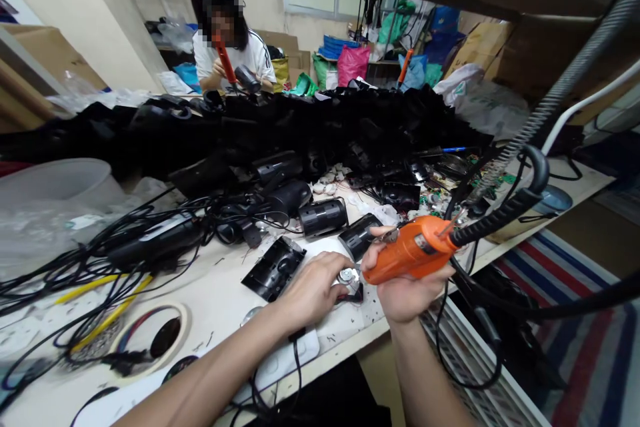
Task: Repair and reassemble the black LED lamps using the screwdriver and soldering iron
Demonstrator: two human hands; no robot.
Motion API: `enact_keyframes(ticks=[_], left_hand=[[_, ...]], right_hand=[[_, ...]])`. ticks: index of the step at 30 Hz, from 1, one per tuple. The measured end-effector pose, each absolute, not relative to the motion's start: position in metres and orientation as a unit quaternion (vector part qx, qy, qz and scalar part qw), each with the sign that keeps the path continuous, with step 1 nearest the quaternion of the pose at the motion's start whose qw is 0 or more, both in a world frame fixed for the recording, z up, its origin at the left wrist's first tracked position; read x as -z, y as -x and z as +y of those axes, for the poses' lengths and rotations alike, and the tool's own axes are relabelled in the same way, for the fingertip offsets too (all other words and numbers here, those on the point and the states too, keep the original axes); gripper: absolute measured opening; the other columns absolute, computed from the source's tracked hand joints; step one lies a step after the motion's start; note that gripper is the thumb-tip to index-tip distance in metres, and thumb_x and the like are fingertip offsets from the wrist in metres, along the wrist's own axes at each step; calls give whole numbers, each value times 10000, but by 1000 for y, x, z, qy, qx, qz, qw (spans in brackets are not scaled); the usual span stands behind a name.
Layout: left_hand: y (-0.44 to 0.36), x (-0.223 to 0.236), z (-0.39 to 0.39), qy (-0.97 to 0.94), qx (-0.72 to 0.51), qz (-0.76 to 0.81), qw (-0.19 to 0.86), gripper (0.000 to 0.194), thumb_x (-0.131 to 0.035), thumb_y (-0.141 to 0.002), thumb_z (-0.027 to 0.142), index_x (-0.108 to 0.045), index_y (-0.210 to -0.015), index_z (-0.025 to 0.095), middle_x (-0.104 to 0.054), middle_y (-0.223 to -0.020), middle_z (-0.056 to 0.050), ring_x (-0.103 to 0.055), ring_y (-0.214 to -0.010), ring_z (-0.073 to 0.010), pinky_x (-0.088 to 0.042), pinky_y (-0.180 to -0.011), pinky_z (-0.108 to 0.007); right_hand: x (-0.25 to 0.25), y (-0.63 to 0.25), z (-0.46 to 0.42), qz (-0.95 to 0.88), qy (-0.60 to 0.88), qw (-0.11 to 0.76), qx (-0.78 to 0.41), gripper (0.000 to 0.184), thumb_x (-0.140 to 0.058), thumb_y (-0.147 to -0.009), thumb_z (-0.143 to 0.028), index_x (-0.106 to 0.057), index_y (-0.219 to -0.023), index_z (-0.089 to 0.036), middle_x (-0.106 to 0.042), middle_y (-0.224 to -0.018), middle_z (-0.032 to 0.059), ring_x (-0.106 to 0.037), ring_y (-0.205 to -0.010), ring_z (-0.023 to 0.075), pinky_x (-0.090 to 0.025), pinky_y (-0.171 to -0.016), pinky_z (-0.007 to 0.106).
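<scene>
My right hand (407, 290) is wrapped round an orange electric screwdriver (413, 250), its front end pointing left toward my left hand. With fingers curled, my left hand (320, 283) grips a small part with a round silvery piece (346, 275) on the white table. The screwdriver's tip lies close to that part; whether they touch I cannot tell. An open black plastic casing (274, 268) lies just left of my left hand. Black cylindrical housings (323, 217) sit beyond my hands.
A long heap of black parts (300, 123) spans the table's back. Tangled black cables (165, 240), a tape roll (150, 337) and a clear plastic tub (60, 180) are at left. A coiled hose (575, 73) hangs at right. Across the table, a person (233, 47) holds another orange screwdriver.
</scene>
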State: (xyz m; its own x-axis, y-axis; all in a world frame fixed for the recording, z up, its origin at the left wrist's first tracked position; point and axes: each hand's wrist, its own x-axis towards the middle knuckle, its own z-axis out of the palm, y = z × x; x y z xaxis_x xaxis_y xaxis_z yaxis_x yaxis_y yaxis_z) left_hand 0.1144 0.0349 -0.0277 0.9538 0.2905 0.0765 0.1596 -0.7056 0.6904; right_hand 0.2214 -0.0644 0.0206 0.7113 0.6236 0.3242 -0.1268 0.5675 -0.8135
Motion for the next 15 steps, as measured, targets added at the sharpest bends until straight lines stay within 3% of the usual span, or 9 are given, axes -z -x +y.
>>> enact_keyframes(ticks=[8, 15], left_hand=[[-116, 29, 37, -911, -91, 138, 377, 336, -726, -768, 145, -629, -1085, 198, -678, -1095, -53, -582, -1037, -232, -449, -925, -341], [-117, 29, 37, -903, -97, 139, 395, 307, -729, -753, 139, -636, -1035, 218, -677, -1103, -37, -578, -1057, -226, -438, -937, -336]], right_hand=[[-15, -224, -63, -322, 395, 827, -237, 714, -498, -706, -827, -720, -926, -184, -618, -606, 40, -543, -474, 178, -438, -421, 306], [-11, -223, -65, -307, 406, 824, -250, 734, -495, -687, -844, -684, -945, -183, -582, -626, 28, -560, -478, 193, -483, -445, 352]])
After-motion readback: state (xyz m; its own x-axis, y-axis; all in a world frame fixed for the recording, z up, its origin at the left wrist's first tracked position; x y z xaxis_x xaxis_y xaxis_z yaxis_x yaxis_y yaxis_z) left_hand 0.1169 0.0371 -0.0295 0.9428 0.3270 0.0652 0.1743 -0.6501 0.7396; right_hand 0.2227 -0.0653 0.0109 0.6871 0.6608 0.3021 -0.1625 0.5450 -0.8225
